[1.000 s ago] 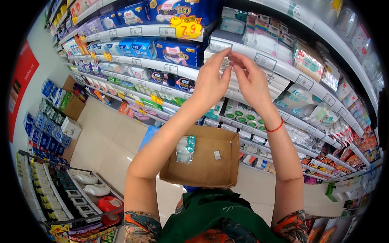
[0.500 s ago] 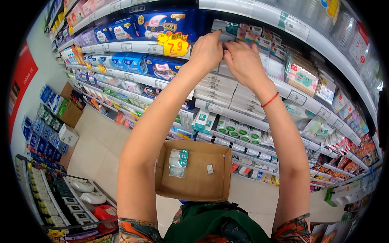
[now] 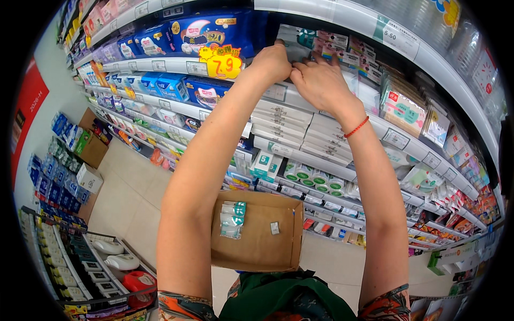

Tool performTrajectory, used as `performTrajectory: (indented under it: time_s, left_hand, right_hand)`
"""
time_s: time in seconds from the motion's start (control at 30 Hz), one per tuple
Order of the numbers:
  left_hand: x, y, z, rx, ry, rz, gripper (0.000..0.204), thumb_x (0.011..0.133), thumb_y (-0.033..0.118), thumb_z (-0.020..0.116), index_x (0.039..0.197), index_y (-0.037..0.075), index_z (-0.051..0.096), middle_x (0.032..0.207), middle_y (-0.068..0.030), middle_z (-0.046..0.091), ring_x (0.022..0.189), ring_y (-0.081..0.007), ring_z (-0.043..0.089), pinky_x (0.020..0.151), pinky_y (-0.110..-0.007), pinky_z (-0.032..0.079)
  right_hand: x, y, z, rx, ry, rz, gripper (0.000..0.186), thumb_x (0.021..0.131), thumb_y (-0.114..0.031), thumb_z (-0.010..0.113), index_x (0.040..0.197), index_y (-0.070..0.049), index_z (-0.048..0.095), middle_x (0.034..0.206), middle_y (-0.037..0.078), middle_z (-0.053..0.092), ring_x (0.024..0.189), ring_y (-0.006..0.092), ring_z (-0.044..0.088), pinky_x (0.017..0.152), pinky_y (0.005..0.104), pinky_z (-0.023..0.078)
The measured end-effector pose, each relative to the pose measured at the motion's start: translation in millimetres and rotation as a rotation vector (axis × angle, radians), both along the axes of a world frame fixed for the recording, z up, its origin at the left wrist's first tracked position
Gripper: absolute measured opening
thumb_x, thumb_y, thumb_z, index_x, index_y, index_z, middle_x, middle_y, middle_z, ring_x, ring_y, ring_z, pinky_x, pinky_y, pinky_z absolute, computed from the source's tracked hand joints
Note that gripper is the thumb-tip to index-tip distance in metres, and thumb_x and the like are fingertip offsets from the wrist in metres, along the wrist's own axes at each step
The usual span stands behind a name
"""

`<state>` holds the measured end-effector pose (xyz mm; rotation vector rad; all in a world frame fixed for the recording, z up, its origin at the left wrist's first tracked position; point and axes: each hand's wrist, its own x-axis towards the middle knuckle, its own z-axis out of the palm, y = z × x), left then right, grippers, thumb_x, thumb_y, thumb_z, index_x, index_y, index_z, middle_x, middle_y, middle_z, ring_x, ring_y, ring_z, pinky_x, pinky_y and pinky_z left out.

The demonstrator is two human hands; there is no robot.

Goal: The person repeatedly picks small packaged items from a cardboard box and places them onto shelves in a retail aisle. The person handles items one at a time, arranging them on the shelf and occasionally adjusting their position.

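Note:
Both my arms reach up to a shelf in front of me. At a row of clear plastic packets (image 3: 295,49) with teal tops, my left hand (image 3: 272,61) is closed, its fingertips at their left edge. Just to the right, my right hand (image 3: 323,80) lies over the front of the packets, fingers apart and bent downward. Its fingertips touch them, and a red cord circles that wrist. Small pink and black carded items (image 3: 334,44) sit right behind it. Below my arms is an open cardboard box (image 3: 257,258) holding clear teal-topped packets (image 3: 233,219) and a small white piece (image 3: 274,228).
Blue packages (image 3: 214,35) stand left of my hands, with a yellow price sign (image 3: 222,63) at the shelf edge. An upper shelf edge (image 3: 342,18) overhangs my hands. Flat white boxes (image 3: 278,123) fill the level below. Carded packs (image 3: 402,109) hang at right.
The view has shifted slightly, so the shelves and box sit a little differently in it. My right fingers have spread a little on the packets; my left hand stays at their left side.

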<state>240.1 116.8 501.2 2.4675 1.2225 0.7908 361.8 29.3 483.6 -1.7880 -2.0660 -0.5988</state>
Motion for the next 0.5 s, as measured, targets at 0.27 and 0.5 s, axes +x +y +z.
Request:
performTrajectory:
  time_s: [0.27,0.5]
  left_hand:
    - [5,3,2,0.013,-0.051,0.027,0.060,0.075,0.019,0.069,0.128,0.001,0.046,0.115,-0.0279,0.059,0.114,-0.0380,0.055,0.095,-0.038,0.045]
    - [8,13,-4,0.169,-0.354,0.056,0.046,0.071,0.013,0.071,0.115,0.003,0.060,0.109,-0.0217,0.064,0.101,-0.0346,0.062,0.090,-0.036,0.048]
  right_hand:
    - [0,-5,0,0.008,-0.019,0.020,0.049,0.093,-0.028,0.027,0.098,0.000,0.067,0.107,0.022,0.064,0.119,0.0415,0.048,0.106,0.0627,0.022]
    - [-1,-4,-5,0.145,0.029,0.043,0.045,0.093,-0.026,0.031,0.097,0.003,0.065,0.105,0.023,0.064,0.118,0.0418,0.049,0.106,0.0629,0.024]
